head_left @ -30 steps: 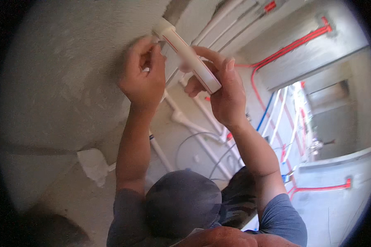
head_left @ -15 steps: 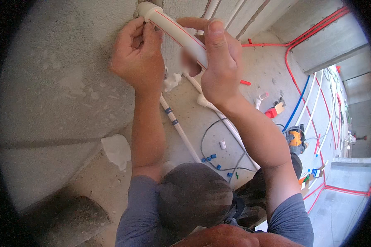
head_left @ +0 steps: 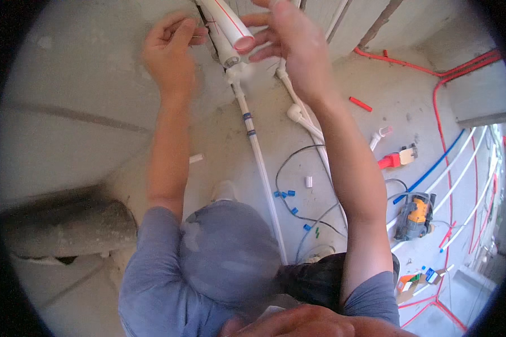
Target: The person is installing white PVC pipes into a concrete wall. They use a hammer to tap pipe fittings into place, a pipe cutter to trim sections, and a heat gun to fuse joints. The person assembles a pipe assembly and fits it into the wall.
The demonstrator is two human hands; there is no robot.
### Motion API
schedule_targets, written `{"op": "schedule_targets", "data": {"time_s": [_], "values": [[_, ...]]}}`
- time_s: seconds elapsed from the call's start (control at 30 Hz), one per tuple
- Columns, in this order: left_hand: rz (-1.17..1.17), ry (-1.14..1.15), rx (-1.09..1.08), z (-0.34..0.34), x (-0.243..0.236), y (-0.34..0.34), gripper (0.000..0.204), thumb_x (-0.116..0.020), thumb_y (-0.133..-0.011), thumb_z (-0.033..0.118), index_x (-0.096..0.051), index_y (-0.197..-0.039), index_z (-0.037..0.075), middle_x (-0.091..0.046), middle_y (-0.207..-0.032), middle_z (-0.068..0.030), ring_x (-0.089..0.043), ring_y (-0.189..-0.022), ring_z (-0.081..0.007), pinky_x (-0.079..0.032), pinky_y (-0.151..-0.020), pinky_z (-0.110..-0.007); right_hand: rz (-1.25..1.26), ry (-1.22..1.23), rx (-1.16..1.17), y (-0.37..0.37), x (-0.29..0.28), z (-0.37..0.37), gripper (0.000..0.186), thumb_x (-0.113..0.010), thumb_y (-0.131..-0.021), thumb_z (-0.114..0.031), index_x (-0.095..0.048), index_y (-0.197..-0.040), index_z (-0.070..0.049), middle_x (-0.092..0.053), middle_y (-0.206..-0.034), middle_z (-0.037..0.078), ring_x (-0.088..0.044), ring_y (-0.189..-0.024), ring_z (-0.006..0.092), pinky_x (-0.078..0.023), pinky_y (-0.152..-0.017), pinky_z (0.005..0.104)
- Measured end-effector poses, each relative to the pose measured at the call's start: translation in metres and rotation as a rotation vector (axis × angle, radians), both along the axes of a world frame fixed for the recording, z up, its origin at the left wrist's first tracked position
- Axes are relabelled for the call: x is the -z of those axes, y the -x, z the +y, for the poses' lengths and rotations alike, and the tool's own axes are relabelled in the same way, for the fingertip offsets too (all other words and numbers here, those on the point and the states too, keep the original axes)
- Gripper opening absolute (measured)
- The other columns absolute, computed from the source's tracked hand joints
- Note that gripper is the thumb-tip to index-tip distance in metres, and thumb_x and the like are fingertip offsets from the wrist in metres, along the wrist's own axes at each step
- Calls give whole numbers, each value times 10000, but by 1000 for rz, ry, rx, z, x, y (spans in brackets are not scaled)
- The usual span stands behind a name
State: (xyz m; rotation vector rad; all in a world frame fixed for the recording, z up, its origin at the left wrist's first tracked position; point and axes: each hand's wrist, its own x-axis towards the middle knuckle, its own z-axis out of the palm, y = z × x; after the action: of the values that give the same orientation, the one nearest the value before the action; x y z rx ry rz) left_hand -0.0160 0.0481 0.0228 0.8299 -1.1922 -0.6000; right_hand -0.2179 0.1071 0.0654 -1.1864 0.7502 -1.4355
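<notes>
Bare right hand (head_left: pixel 302 48), partly spread, beside round white red-striped plastic pipe (head_left: pixel 224 21); bare left hand (head_left: pixel 173 53) loosely curled nearby. Cannot tell if either grips.

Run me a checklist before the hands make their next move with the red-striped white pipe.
1. Near end of the red-striped white pipe visible: ok, its round end faces the camera.
2. Far end seated: cannot tell, it runs past the picture's top edge.
3. Right hand closed around the pipe: not ok, its fingers are spread; contact is unclear.
4. Left hand steadying the pipe: not ok, it appears apart from it, fingers bent.
5. Orange-and-black power tool away from both hands: ok, it sits on the floor.
6. Loose blue pieces picked up: not ok, several lie there.
</notes>
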Motion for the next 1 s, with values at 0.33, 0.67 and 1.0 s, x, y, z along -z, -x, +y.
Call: {"op": "schedule_targets", "data": {"time_s": [0.33, 0.67, 1.0], "values": [[-398, -91, -37, 75, -40, 48, 1164, -970, -615, 322, -367, -1521, -91, -461, -1523, -265, -465, -1421, -325, -363, -1179, -415, 120, -144, 20, 67, 43, 17, 455, -583, -1038, -356, -639, -1250, 43, -728, -990, 106, -672, -786, 135, -542, -710, 269], [-736, -193, 0, 50, -77, 30, 1189, -966, -583, 410, -403, -1477, -136, -477, -1503, -291, -496, -1395, -367, -385, -1170, -399, 26, -141, -11, 79, 44, 31, 310, -619, -1009, -214, -675, -1161, 50, -740, -965, 119, -667, -734, 148, -522, -650, 273], [-858, -164, -133, 44, -71, 25, 1153, -959, -571, 406, -448, -1461, -119, -507, -1490, -272, -478, -1412, -343, -360, -1185, -390, 83, -234, -2, 95, 62, 37, 287, -621, -1009, -205, -682, -1144, 42, -735, -949, 111, -662, -733, 145, -517, -636, 275]]}}
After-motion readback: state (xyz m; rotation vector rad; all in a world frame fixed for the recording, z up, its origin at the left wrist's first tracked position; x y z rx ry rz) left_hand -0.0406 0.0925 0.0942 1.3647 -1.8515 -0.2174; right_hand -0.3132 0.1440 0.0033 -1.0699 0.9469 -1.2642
